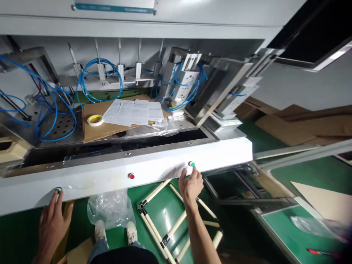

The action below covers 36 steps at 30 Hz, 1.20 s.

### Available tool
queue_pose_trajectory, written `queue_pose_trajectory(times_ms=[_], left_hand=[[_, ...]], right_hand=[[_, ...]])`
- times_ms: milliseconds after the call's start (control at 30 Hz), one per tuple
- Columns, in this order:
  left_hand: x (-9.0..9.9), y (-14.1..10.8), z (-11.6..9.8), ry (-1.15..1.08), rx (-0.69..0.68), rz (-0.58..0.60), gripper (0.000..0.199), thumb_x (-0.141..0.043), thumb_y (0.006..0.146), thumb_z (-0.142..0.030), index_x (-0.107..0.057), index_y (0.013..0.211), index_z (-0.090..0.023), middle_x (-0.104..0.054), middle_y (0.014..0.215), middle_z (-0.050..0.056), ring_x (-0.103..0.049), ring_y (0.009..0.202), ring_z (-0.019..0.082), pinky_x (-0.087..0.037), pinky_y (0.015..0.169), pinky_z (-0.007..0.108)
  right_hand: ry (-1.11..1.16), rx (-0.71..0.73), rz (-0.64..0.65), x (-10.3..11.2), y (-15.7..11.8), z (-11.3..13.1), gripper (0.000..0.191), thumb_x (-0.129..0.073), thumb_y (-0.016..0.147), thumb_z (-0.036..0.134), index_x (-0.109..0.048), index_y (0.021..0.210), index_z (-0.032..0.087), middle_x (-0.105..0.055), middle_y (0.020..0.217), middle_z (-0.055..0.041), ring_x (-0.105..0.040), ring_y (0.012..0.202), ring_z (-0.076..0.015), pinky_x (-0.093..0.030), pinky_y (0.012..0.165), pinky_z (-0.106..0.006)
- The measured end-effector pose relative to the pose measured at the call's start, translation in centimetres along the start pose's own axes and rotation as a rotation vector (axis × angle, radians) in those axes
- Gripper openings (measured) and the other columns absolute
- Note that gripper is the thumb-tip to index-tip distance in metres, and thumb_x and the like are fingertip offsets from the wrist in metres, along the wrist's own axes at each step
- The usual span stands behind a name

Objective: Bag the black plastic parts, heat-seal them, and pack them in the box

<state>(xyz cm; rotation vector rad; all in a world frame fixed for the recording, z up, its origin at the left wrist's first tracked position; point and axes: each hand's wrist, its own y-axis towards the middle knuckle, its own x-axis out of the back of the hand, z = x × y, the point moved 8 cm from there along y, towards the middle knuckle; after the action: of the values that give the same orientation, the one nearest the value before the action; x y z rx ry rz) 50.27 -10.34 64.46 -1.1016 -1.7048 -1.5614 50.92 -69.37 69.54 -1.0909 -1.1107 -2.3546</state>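
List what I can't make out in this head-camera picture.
Print on the paper sheets: head view, too small and blurred.
Rest of the sign: head view, cut off by the upper edge.
Whether the left button is pressed in: head view, partly covered by the left hand.
Whether the green button is pressed in: head view, partly covered by the right hand.

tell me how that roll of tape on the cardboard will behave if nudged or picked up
The roll of tape would probably slide rather than roll if nudged, since it lies flat on the cardboard. Stood on its round edge, it could well roll. Being a hollow ring, it is likely light.
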Motion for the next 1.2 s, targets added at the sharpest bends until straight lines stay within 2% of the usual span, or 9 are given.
queue_pose_trajectory(times_ms=[133, 267, 467, 567, 700, 800, 900, 1033, 1200], left_hand=[[-0.8, 0.1, 0.1, 0.085, 0.136, 0.076, 0.069, -0.044, 0.104, -0.048, -0.030, 0.164, -0.017, -0.053, 0.157, 0.024, -0.068, 0.122, 0.042, -0.058, 0.093, 0.054], [-1.2, 0.8, 0.0, 0.039, 0.229, 0.055, 0.059, -0.045, 0.104, -0.048, -0.041, 0.152, -0.015, -0.062, 0.148, 0.022, -0.077, 0.094, 0.031, -0.059, 0.075, 0.041], [-1.2, 1.8, 0.1, -0.008, 0.363, 0.041, 0.050, -0.051, 0.102, -0.039, -0.046, 0.147, -0.016, -0.064, 0.148, 0.018, -0.076, 0.083, 0.024, -0.059, 0.076, 0.037], [-0.3, 1.9, 0.3, -0.015, 0.399, 0.017, 0.047, -0.053, 0.102, -0.037, -0.049, 0.144, -0.017, -0.071, 0.138, 0.016, -0.077, 0.094, 0.026, -0.061, 0.080, 0.037], [1.4, 3.3, -2.5, 0.000, 0.213, -0.115, 0.043, -0.050, 0.104, -0.038, -0.055, 0.142, -0.018, -0.066, 0.144, 0.018, -0.064, 0.133, 0.033, -0.052, 0.111, 0.047], [0.3, 5.7, -5.8, 0.014, 0.041, -0.032, 0.045, -0.048, 0.106, -0.039, -0.054, 0.147, -0.022, -0.053, 0.161, 0.014, -0.053, 0.146, 0.033, -0.043, 0.122, 0.052], [-1.9, 8.4, -8.0, 0.033, -0.022, 0.098, 0.048, -0.047, 0.106, -0.038, -0.054, 0.151, -0.022, -0.048, 0.165, 0.012, -0.047, 0.151, 0.035, -0.038, 0.125, 0.058], [-3.5, 10.7, -8.8, 0.033, -0.033, 0.166, 0.049, -0.046, 0.105, -0.034, -0.056, 0.151, -0.021, -0.049, 0.164, 0.012, -0.046, 0.152, 0.035, -0.037, 0.126, 0.058], [-3.6, 10.8, -8.8, 0.011, -0.065, 0.184, 0.052, -0.049, 0.104, -0.033, -0.053, 0.154, -0.021, -0.047, 0.166, 0.012, -0.043, 0.154, 0.034, -0.036, 0.127, 0.059]], right_hand=[[0.064, 0.027, -0.036, -1.5, 2.3, -3.1, 0.053, -0.044, 0.101, 0.044, -0.069, 0.131, 0.007, -0.073, 0.117, -0.0231, -0.066, 0.094, -0.0298, -0.048, 0.078, -0.038], [0.156, 0.088, -0.094, -2.7, 1.9, -3.5, 0.049, -0.044, 0.102, 0.039, -0.072, 0.124, 0.005, -0.075, 0.112, -0.0240, -0.068, 0.093, -0.0299, -0.048, 0.078, -0.038], [0.121, 0.126, -0.313, -4.2, 1.8, -4.3, 0.040, -0.054, 0.097, 0.034, -0.077, 0.118, 0.009, -0.077, 0.102, -0.0216, -0.068, 0.085, -0.0318, -0.042, 0.069, -0.040], [0.142, 0.160, -0.351, -4.1, 1.2, -4.0, 0.042, -0.055, 0.096, 0.034, -0.076, 0.124, 0.010, -0.076, 0.105, -0.0220, -0.068, 0.091, -0.0356, -0.045, 0.074, -0.045], [0.193, 0.240, -0.361, -3.0, -1.3, -0.8, 0.044, -0.057, 0.098, 0.037, -0.071, 0.132, 0.014, -0.071, 0.127, -0.0223, -0.065, 0.110, -0.0402, -0.048, 0.088, -0.054], [0.316, 0.455, -0.232, -3.4, -3.9, 4.4, 0.041, -0.055, 0.100, 0.036, -0.068, 0.135, 0.016, -0.068, 0.133, -0.0198, -0.064, 0.118, -0.0369, -0.049, 0.096, -0.052], [0.398, 0.592, -0.100, -4.8, -6.0, 8.7, 0.042, -0.053, 0.103, 0.036, -0.065, 0.138, 0.016, -0.063, 0.139, -0.0199, -0.059, 0.129, -0.0358, -0.047, 0.105, -0.052], [0.380, 0.593, -0.147, -5.9, -7.0, 9.8, 0.047, -0.051, 0.104, 0.039, -0.058, 0.145, 0.015, -0.057, 0.145, -0.0216, -0.051, 0.139, -0.0378, -0.043, 0.112, -0.056], [0.378, 0.608, -0.163, -6.7, -7.2, 9.0, 0.052, -0.052, 0.104, 0.037, -0.053, 0.152, 0.017, -0.055, 0.148, -0.0212, -0.051, 0.139, -0.0388, -0.043, 0.112, -0.058]])
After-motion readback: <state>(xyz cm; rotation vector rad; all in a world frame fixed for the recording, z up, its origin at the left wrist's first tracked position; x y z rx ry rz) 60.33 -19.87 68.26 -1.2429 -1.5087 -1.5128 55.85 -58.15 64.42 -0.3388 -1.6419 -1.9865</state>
